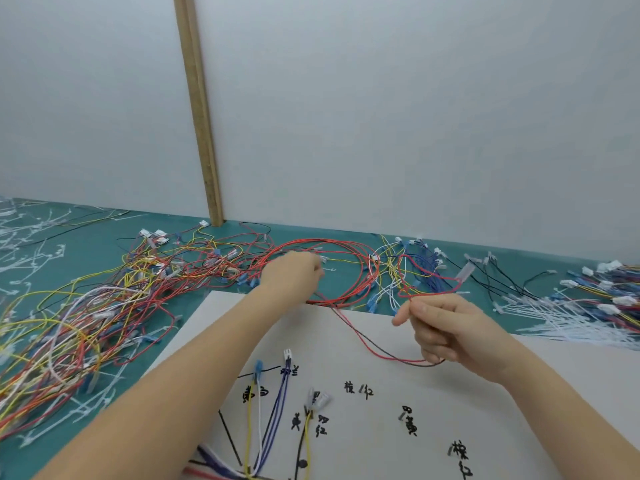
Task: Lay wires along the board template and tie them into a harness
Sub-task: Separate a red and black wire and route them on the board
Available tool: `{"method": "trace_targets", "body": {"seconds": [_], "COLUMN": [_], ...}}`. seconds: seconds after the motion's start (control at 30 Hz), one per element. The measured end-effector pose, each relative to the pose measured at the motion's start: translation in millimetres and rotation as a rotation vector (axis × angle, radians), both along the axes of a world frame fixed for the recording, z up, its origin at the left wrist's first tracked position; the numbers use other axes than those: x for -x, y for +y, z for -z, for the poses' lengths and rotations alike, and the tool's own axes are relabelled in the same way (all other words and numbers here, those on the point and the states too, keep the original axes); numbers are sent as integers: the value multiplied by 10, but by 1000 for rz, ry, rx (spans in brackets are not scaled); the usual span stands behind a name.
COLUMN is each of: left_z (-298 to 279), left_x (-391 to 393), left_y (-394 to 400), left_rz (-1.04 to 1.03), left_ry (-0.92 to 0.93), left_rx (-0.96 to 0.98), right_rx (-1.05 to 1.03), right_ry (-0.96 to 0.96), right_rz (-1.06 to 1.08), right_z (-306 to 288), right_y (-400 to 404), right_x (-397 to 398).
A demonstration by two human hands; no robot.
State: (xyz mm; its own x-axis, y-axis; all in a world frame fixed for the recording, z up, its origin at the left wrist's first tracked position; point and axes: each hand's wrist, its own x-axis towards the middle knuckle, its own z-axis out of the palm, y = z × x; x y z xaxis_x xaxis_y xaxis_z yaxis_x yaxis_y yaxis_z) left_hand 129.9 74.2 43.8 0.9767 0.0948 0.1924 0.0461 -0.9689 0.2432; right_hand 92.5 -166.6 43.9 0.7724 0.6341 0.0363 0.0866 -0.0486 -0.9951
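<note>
A white board template (388, 427) with handwritten black labels lies in front of me. Yellow, white, blue and black wires (273, 410) lie along its lower left marks. My right hand (453, 334) pinches a red and dark wire pair (377, 351) that loops across the board and up to a clear terminal sleeve (465, 271). My left hand (294, 277) reaches past the board's far edge, fingers curled into a coil of red wires (332, 268). What its fingertips hold is hidden.
A big tangle of mixed coloured wires (104, 306) covers the green mat (194, 296) on the left. Blue and white wires (408, 268) lie behind the board, white cable ties (571, 320) and connector wires at right. A wooden strip (201, 109) stands against the wall.
</note>
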Motion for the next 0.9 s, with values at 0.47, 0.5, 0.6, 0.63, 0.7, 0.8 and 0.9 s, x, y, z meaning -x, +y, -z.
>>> {"method": "trace_targets", "body": {"seconds": [0.47, 0.5, 0.6, 0.63, 0.7, 0.8, 0.9], "left_z": [-69, -67, -122, -139, -157, -136, -101], "left_x": [564, 574, 583, 584, 589, 604, 588], "left_y": [-421, -429, -429, -424, -429, -483, -498], "left_rz": [525, 534, 576, 589, 607, 621, 626], "left_ry": [-156, -144, -130, -103, -48, -39, -23], "left_rx": [58, 66, 186, 226, 249, 170, 143], "right_rx": [-131, -120, -113, -119, -148, -110, 30], "right_ry": [46, 45, 19, 0, -20, -38, -182], "right_rz": [180, 229, 322, 322, 298, 193, 167], "right_z": [65, 62, 87, 87, 61, 53, 77], "right_y": [230, 249, 246, 231, 217, 234, 306], "right_x": [19, 25, 22, 23, 39, 73, 117]}}
